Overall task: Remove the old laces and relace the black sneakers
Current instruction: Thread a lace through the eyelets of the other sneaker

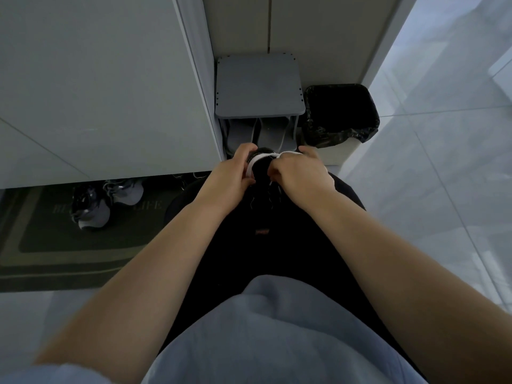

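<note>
A black sneaker (pixel 261 169) with a white sole rim rests on my lap, over black trousers, mostly hidden by both hands. My left hand (pixel 235 169) grips the shoe's left side, fingers curled over the white rim. My right hand (pixel 297 171) is closed over the right side, fingertips pinched at the shoe's top where a thin lace (pixel 273 189) shows. Thin lace strands hang down below the hands against the trousers. Whether the lace is old or new cannot be told.
A grey stool (pixel 259 87) stands ahead with grey slippers (pixel 256 134) under it. A black-lined bin (pixel 340 115) is to its right. On the dark doormat (pixel 69 245) at left lie grey and black sneakers (pixel 102 202). White cabinet at left, pale tiled floor at right.
</note>
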Motion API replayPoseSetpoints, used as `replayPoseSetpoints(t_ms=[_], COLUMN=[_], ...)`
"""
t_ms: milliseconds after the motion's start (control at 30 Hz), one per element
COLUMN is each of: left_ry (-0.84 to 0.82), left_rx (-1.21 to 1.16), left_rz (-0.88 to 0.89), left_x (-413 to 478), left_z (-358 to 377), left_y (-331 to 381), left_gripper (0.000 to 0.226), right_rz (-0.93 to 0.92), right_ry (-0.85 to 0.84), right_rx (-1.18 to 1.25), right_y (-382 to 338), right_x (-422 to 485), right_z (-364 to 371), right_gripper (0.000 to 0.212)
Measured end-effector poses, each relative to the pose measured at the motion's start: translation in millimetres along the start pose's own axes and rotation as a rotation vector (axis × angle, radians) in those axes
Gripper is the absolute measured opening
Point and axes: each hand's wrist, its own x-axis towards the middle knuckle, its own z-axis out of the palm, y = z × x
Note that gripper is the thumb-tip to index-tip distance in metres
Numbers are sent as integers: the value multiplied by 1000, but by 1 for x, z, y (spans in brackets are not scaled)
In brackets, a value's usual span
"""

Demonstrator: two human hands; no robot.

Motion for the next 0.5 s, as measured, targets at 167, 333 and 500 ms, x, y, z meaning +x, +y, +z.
replayPoseSetpoints(t_ms=[167, 333, 500], left_ry=[-3, 45, 88], left_rx=[44, 117, 156], left_rz=[-24, -79, -71], left_x=[0, -2, -9], left_z=[2, 3, 8], left_y=[1, 0, 0], left_gripper=[59, 56, 58], right_rz=[41, 47, 36], right_ry=[-47, -34, -48], right_rx=[83, 60, 41], right_y=[2, -2, -7], right_x=[1, -6, -10], right_z=[7, 2, -4], right_gripper=[20, 23, 26])
